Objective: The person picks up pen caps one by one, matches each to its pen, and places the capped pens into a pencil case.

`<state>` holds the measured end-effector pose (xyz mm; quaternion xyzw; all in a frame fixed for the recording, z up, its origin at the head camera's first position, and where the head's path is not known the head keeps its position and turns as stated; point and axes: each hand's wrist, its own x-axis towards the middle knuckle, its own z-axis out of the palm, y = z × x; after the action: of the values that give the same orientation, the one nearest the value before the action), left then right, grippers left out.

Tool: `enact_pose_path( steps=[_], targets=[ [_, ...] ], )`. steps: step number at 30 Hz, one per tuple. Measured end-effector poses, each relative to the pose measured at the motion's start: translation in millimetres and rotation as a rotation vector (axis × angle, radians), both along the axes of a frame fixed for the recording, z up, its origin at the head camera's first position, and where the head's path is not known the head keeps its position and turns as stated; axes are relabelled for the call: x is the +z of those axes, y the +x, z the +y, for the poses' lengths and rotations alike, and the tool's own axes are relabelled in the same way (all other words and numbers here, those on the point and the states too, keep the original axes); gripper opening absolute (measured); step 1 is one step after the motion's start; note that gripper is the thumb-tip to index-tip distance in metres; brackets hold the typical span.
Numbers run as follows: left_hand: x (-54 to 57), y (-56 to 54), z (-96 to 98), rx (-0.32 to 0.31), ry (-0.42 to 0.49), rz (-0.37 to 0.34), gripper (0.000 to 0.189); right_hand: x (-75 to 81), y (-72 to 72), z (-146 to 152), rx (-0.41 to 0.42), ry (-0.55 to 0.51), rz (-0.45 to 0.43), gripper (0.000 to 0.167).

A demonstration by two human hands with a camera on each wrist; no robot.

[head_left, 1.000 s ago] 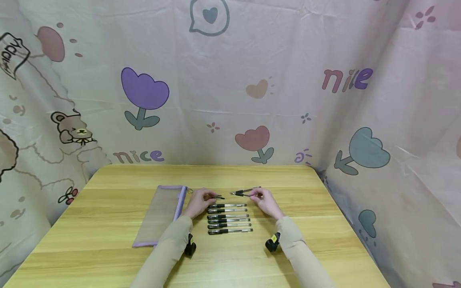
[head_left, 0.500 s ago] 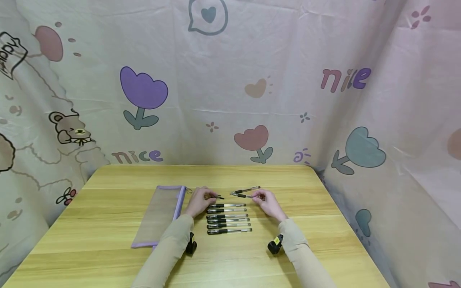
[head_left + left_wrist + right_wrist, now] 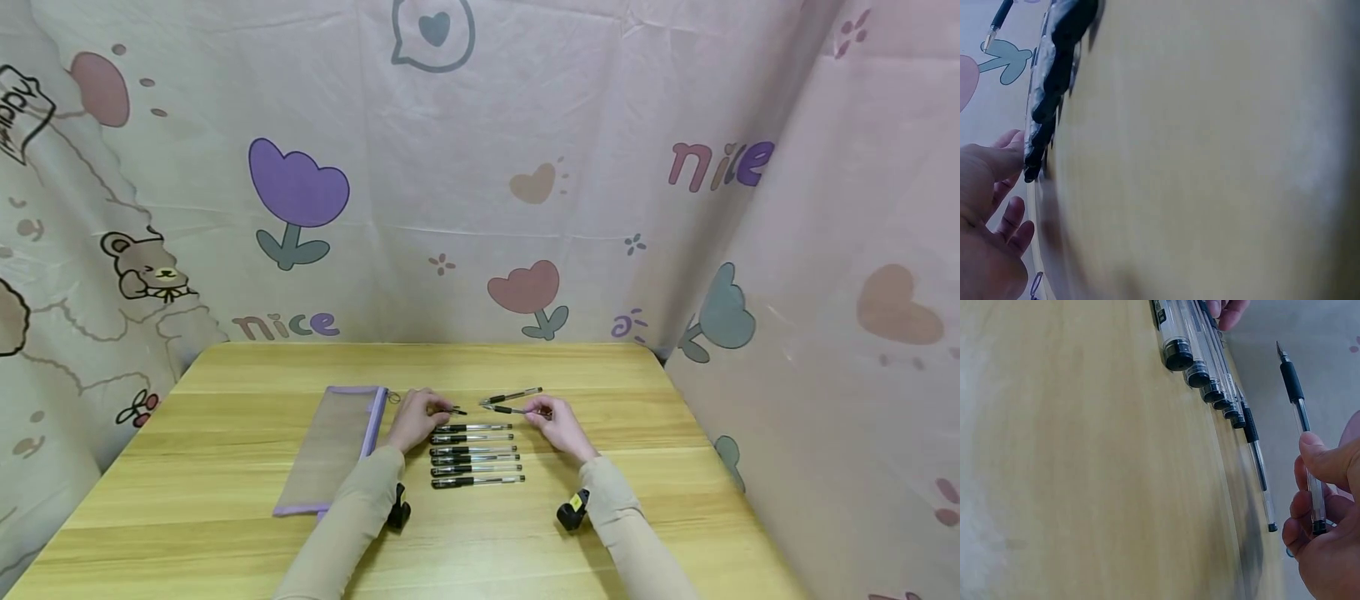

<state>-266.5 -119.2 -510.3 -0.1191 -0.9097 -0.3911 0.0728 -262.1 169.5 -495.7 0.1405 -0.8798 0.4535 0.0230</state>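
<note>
My right hand (image 3: pixel 557 425) pinches an uncapped pen (image 3: pixel 1293 384) with a clear barrel and black grip. Its bare tip points left, towards my other hand. A second uncapped pen (image 3: pixel 517 396) lies on the table just beyond it. My left hand (image 3: pixel 412 421) pinches a small black piece, seemingly a pen cap (image 3: pixel 461 412), between thumb and fingers at the far end of a pen row. Several black-capped clear pens (image 3: pixel 480 482) lie side by side in that row, caps to the left. In the left wrist view, the cap is hidden.
A mesh zip pouch (image 3: pixel 318 458) with purple edging lies left of the pens, partly under my left forearm. The wooden table (image 3: pixel 637 517) meets a printed curtain (image 3: pixel 420 292) at its back edge. More curtain (image 3: pixel 825 400) hangs along the right side.
My right hand has shifted slightly right and nearer with its pen, and its pen has come apart from the other uncapped one. The right-hand curtain has swung inward. My left hand stays nearly still.
</note>
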Motion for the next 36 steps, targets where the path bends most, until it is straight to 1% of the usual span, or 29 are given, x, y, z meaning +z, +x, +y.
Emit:
enact_pose_path(
  steps=[4,9,13,16,20,30,36],
  targets=[
    [-0.8,0.8,-0.3,0.004,-0.01,-0.003,0.012,-1.6,-0.1,0.2,-0.001,0.004,0.006,0.011],
    [-1.3,0.3,-0.4,0.013,0.001,-0.016,0.011,-1.7,0.5,0.4,-0.003,0.004,0.003,0.011],
    [-1.7,-0.3,-0.6,0.014,-0.015,0.002,0.011,-1.1,1.0,0.1,-0.002,-0.002,-0.006,0.01],
    [-1.7,-0.6,-0.5,0.026,-0.02,-0.008,0.012,-0.5,1.4,-0.5,-0.004,-0.009,-0.018,0.01],
    [-1.8,-1.1,0.0,0.049,-0.019,-0.041,0.013,-0.1,1.7,-1.1,-0.008,-0.011,-0.02,0.011],
    [-1.7,-0.2,-1.0,0.06,-0.034,-0.008,0.008,0.5,1.1,-1.5,-0.011,-0.008,-0.022,0.011],
    [1.5,4.8,-3.1,0.062,0.003,0.003,0.009,1.6,0.7,-2.6,-0.01,-0.005,-0.023,0.012]
  ],
)
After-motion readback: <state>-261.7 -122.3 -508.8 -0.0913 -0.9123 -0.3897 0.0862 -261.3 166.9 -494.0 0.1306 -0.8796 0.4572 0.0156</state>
